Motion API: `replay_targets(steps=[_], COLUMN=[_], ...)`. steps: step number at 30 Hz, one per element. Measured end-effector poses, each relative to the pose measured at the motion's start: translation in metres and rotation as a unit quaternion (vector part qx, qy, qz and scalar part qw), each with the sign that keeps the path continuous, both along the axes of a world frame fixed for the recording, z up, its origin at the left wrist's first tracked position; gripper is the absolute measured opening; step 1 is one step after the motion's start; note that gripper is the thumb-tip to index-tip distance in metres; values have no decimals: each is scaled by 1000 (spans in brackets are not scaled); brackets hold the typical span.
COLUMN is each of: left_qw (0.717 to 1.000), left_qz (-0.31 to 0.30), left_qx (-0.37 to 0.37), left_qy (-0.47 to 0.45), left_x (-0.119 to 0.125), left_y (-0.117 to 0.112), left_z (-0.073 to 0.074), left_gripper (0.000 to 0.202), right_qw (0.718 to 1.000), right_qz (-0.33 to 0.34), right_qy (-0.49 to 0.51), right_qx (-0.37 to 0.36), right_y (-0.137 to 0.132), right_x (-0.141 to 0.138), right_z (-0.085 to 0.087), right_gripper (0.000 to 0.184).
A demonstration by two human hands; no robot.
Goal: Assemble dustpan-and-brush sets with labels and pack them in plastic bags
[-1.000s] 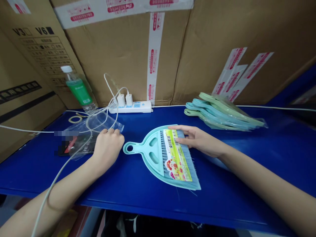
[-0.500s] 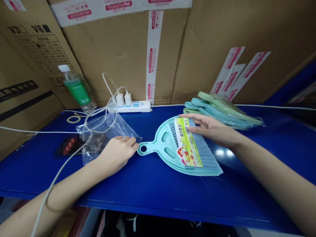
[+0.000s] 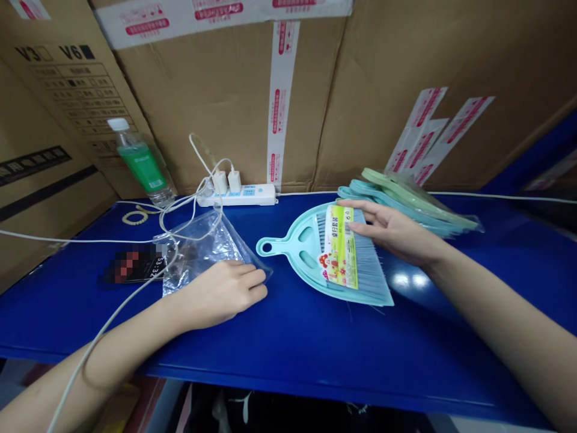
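Note:
A light-blue dustpan (image 3: pixel 295 243) lies on the blue table with a grey-bristled brush (image 3: pixel 372 261) nested in it. A yellow-green and white card label (image 3: pixel 342 246) wraps the brush. My right hand (image 3: pixel 399 231) grips the far corner of this set, thumb over the bristles and label edge, fingers at the rim. Left of the dustpan handle, my left hand (image 3: pixel 228 291) is closed with curled fingers at the edge of a clear plastic bag (image 3: pixel 202 240). Its fingertips are hidden beneath the hand. A gap separates the left hand from the handle.
Bagged green and blue dustpan sets (image 3: pixel 406 201) lie at the back right. A power strip (image 3: pixel 252 195) with white cables, a bottle (image 3: pixel 144 165), a beaded bracelet (image 3: pixel 135 217) and a phone (image 3: pixel 144 264) are at the left. Cardboard boxes (image 3: pixel 216 102) stand behind the table.
The dustpan set has turned slightly, its wide end shifting away from me. My left hand has come off the handle area, moving slightly right and nearer me, and the bag has shifted right.

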State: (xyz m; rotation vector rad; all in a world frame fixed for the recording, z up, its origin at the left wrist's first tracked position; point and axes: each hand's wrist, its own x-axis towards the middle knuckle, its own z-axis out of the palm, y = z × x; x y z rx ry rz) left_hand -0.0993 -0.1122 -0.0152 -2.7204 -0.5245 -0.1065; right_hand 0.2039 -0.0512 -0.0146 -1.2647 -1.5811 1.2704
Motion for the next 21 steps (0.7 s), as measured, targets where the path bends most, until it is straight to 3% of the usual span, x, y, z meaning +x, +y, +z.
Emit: replay_targets(steps=[6, 8, 10, 15, 21], left_qw=[988, 985, 990, 999, 998], left_qz=[125, 141, 118, -7, -54], left_qx=[78, 94, 76, -15, -28], left_qy=[38, 36, 29, 29, -20], left_x=[-1, -1, 1, 8, 7], left_y=[2, 2, -1, -12, -13], left_z=[0, 0, -1, -2, -3], left_gripper=[13, 13, 11, 12, 21], right_qw=[1000, 1000, 1000, 1000, 1000], right_qz=[0, -3, -7, -10, -14], right_qy=[3, 6, 5, 2, -4], right_qx=[13, 13, 9, 0, -12], right_y=[1, 2, 1, 1, -1], right_x=[0, -1, -1, -3, -4], right_z=[-2, -3, -3, -2, -1], right_gripper=[48, 47, 44, 45, 45])
